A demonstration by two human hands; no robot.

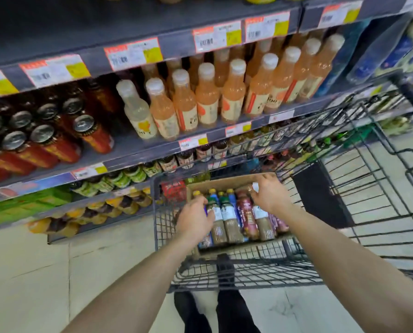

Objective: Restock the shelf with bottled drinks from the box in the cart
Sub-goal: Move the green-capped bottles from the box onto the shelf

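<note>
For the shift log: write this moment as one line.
phase: picking from box in cart | left hand: grips blue bottle | right hand: grips white-capped bottle | both bottles: in box

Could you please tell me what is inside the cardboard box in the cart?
Bottled drinks lie side by side in the cardboard box: brown bottles, blue bottles, a maroon bottle. The left hand and right hand each grip one, covering others; anything beneath is hidden.
</note>
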